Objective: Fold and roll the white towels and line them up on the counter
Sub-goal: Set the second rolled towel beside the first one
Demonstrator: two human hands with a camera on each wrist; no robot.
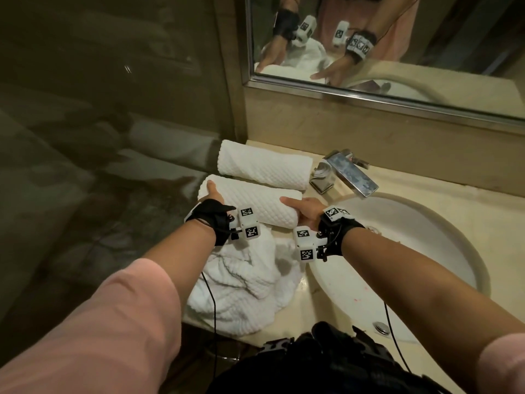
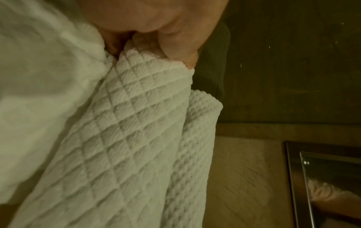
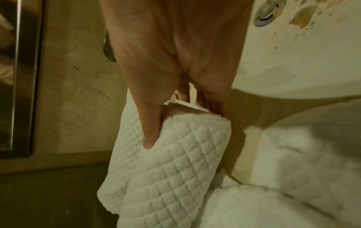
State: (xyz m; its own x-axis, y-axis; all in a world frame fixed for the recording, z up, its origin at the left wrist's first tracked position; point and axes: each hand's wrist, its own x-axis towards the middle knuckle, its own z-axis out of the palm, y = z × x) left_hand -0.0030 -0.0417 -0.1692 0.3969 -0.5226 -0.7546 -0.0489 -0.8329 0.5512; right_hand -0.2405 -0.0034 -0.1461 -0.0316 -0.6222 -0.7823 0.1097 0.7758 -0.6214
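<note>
A rolled white quilted towel (image 1: 255, 204) lies on the beige counter (image 1: 318, 302). My left hand (image 1: 208, 191) grips its left end and my right hand (image 1: 295, 210) grips its right end, thumbs on top. A second rolled towel (image 1: 264, 164) lies just behind it, against the wall. In the left wrist view my left hand (image 2: 152, 50) clasps the roll (image 2: 126, 138), with the far roll (image 2: 201, 123) beside it. In the right wrist view my right hand (image 3: 183, 123) wraps the roll's end (image 3: 175, 169). Loose crumpled towels (image 1: 244, 280) sit in front of the roll.
A white oval sink (image 1: 466, 251) lies to the right, with a chrome faucet (image 1: 346, 174) behind it. A mirror (image 1: 397, 38) hangs above the backsplash. Dark glass (image 1: 113, 109) borders the counter on the left. The crumpled towels overhang the counter's front edge.
</note>
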